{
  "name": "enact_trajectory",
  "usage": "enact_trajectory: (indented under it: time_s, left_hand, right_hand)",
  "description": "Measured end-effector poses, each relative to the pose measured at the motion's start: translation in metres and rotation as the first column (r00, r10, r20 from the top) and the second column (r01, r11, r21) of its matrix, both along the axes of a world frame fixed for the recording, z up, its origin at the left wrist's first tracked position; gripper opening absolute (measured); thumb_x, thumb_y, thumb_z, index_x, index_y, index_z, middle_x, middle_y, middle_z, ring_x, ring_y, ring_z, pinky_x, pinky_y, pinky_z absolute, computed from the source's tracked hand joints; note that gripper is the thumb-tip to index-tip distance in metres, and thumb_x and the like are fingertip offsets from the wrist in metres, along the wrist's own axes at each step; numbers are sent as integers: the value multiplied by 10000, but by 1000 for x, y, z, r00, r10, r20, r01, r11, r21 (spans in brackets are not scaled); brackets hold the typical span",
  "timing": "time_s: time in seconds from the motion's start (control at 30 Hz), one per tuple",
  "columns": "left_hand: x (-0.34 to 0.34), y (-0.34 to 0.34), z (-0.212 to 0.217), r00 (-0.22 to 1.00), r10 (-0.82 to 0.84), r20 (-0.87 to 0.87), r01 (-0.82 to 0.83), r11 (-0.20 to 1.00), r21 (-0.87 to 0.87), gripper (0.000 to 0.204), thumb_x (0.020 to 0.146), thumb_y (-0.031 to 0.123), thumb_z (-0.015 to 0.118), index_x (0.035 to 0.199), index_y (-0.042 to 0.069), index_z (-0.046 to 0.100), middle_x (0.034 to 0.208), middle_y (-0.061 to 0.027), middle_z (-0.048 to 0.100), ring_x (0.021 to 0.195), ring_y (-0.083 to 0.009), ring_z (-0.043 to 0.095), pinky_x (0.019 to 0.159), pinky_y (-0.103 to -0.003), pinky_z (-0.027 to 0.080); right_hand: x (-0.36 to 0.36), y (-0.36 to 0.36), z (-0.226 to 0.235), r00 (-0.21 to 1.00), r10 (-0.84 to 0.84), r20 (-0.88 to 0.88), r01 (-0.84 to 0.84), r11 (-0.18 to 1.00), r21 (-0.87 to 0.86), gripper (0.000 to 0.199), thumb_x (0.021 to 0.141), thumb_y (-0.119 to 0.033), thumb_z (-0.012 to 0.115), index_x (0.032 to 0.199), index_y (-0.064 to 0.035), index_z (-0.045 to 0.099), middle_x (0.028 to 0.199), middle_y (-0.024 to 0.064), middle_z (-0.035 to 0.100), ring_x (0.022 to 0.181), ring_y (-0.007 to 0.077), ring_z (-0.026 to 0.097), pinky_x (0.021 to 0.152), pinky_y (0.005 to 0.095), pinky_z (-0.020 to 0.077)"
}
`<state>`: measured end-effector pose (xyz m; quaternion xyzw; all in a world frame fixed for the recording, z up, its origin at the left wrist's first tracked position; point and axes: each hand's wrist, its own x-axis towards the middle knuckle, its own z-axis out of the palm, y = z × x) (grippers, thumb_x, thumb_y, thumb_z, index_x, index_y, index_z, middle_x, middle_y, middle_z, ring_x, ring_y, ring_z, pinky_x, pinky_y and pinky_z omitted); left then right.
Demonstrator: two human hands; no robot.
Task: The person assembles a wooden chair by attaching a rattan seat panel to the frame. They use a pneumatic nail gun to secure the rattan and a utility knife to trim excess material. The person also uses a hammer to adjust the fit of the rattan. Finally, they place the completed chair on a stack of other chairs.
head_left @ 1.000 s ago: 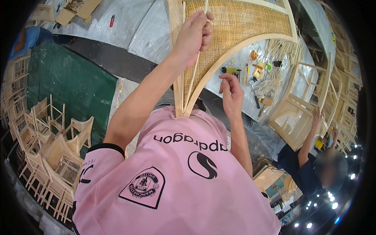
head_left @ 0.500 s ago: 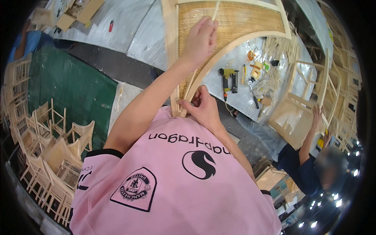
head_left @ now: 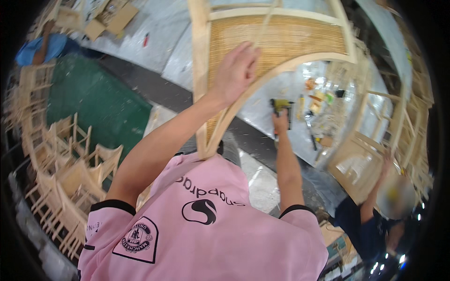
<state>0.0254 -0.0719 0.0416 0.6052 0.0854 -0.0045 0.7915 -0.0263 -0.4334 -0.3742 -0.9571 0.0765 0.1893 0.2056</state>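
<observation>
A pale wooden frame (head_left: pixel 200 61) with a woven cane panel (head_left: pixel 281 33) leans up from my waist onto the metal-topped table. Over the panel, my left hand (head_left: pixel 236 75) is closed around a thin wooden strip (head_left: pixel 266 23), whose far part sticks out beyond the fingers. Out to the right, my right arm is stretched to the table. There my right hand (head_left: pixel 280 122) is wrapped round the handle of a green and black nail gun (head_left: pixel 281 103). Some of its fingers are hard to make out.
Tools and loose strips (head_left: pixel 349 75) lie right of the nail gun. Another person (head_left: pixel 363 225) works at a wooden frame on the right; someone in blue (head_left: pixel 44 49) is far left. Wooden chairs (head_left: pixel 77 187) crowd the left. An open carton (head_left: pixel 115 18) sits on the table.
My right hand has left the frame's lower tip and reached out right to the nail gun. My left hand stays on the strip, while the view has shifted a little.
</observation>
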Motion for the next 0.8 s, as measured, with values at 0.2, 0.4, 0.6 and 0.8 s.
enact_trajectory:
  time_s: [0.2,0.4,0.6,0.8]
  left_hand:
    - [-9,8,4,990,-39,-135,13,982,-189,280,1106,360,407,928,145,426,675,61,302,489,-45,232,438,-261,167]
    - [5,-1,6,989,-94,-113,67,972,-225,293,1110,361,399,914,144,409,669,63,292,490,-48,219,444,-260,168]
    - [-2,-1,-1,995,-78,-54,69,986,-153,281,1115,321,418,932,113,467,680,56,341,529,-45,293,461,-239,231]
    - [5,-3,-24,996,-87,3,86,979,-185,346,1135,340,420,898,94,467,732,45,384,636,-58,344,560,-246,272]
  right_hand:
    - [19,15,-46,981,-182,-60,191,954,231,1113,734,-356,892,1566,62,283,1499,321,496,1388,424,512,1151,451,423]
    - [-5,-25,-56,997,-57,-45,68,952,300,756,738,-85,859,1261,-39,315,947,141,612,855,263,666,809,385,557]
    - [-48,64,98,987,-17,-161,69,944,323,616,821,-244,801,1284,-31,456,996,253,732,980,459,711,847,463,557]
    - [-162,115,290,938,-296,-177,345,818,460,669,828,-90,800,1439,-19,539,1193,188,710,1049,239,689,940,374,528]
